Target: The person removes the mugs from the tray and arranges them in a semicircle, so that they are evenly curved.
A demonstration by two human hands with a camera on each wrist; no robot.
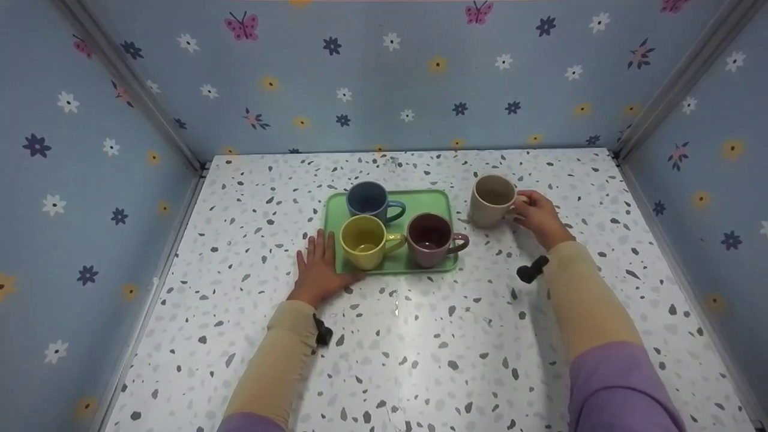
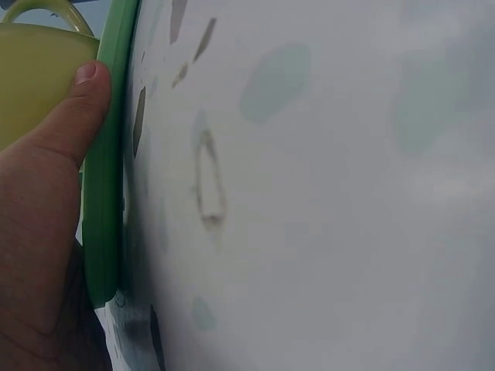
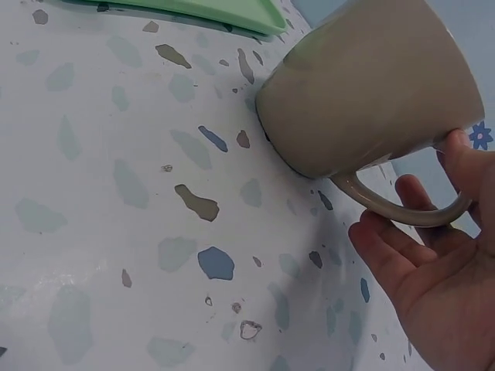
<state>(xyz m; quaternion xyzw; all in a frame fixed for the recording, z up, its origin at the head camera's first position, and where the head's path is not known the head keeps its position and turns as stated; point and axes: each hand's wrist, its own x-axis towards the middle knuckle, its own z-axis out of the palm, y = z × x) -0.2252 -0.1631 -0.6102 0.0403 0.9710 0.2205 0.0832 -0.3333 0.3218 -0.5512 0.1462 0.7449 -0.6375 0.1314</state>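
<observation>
- Blue mug (image 1: 367, 199), yellow mug (image 1: 363, 243), mauve mug (image 1: 429, 241), beige mug (image 1: 492, 203): four mugs counted.
- Green tray (image 1: 423, 204): one counted.
- Left hand (image 1: 320, 273), right hand (image 1: 540, 219): two hands counted.
- Counter (image 1: 450, 336): one counted.

Mugs (image 1: 429, 255): no lettering, brand or number can be read
Tray (image 1: 423, 203): no label can be read
Walls (image 1: 384, 75): no words or signs can be read
Tabletop (image 1: 444, 348): no text or numbers can be read
Sleeves (image 1: 621, 378): no brand can be read
</observation>
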